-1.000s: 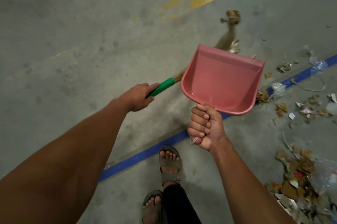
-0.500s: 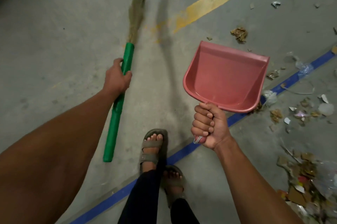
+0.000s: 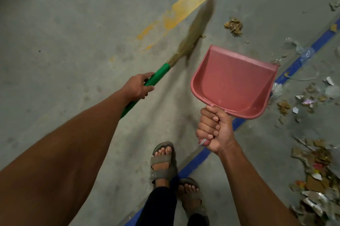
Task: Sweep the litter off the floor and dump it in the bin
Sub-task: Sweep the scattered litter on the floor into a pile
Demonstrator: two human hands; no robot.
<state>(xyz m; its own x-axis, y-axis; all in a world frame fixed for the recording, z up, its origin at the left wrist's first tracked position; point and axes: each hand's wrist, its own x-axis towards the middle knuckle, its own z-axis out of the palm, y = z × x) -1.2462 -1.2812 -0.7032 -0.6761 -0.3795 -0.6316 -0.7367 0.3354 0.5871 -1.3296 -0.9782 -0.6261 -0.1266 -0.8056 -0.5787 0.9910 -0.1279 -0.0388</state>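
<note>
Only the head view here, looking straight down at a grey concrete floor point(image 3: 64, 32).

The left hand point(image 3: 137, 86) is wrapped around the green handle of a grass broom point(image 3: 158, 76), with the bristle end blurred out ahead over the floor, close to a worn yellow line point(image 3: 191, 3). The right hand point(image 3: 214, 130) is a tight fist on the handle of a pink dustpan point(image 3: 233, 82), held up in the air, tilted, and with nothing in it as far as I can see. The hands are well apart, each clamped on its own tool.

The litter point(image 3: 312, 167) is mostly off to the right: a thick heap of torn card, foil and plastic near the bottom right, looser scraps scattered either side of the blue stripe point(image 3: 191, 163), and one brown crumpled clump point(image 3: 233, 27) ahead of the pan. No bin in view, so can't say where that is.

My take: this is the gathering stage. I'd use short, low strokes to pull the strays, that brown clump first, toward the big heap rather than flicking hard, since foil and plastic bits will skitter. Then set the pan's lip flat on the concrete right beside the pile and sweep in. Watch the sandalled feet point(image 3: 162, 161) near the sharp-looking foil.
</note>
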